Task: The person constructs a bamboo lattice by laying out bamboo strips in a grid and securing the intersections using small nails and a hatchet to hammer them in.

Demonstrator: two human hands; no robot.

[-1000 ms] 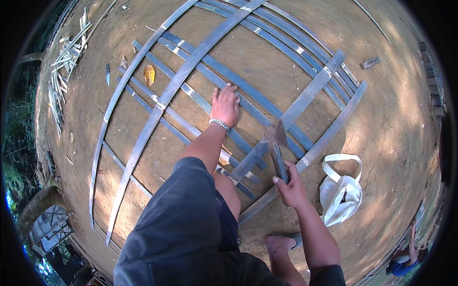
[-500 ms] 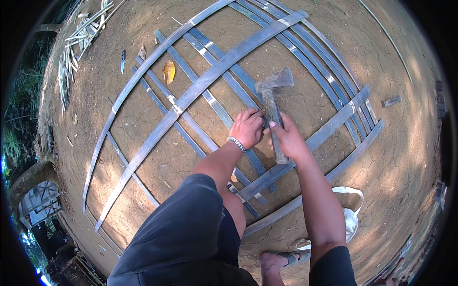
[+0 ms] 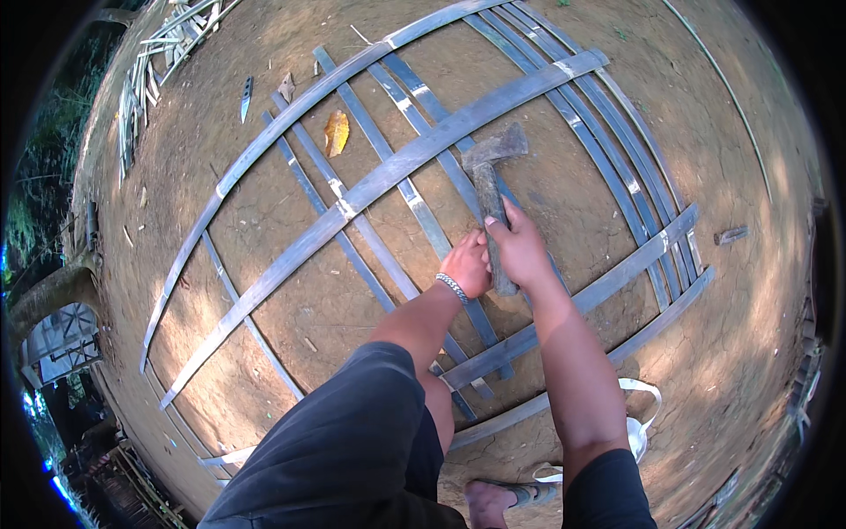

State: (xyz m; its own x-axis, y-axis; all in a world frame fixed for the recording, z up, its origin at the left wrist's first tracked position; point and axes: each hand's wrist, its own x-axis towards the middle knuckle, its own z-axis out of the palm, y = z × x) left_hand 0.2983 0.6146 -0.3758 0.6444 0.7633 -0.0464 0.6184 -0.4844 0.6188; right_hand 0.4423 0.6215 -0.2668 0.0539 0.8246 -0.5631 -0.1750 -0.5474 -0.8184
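hatchet over slats, in from their near edge. right hand wrapped round handle; left hand half-curled at slats, grip hidden. head probably heavy, handle stiff: hold low.

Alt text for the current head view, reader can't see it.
A person's right hand grips a hatchet over crossed flat dark strips on brown earth, with the left hand close beside it. A knife and a yellow leaf lie at upper left.
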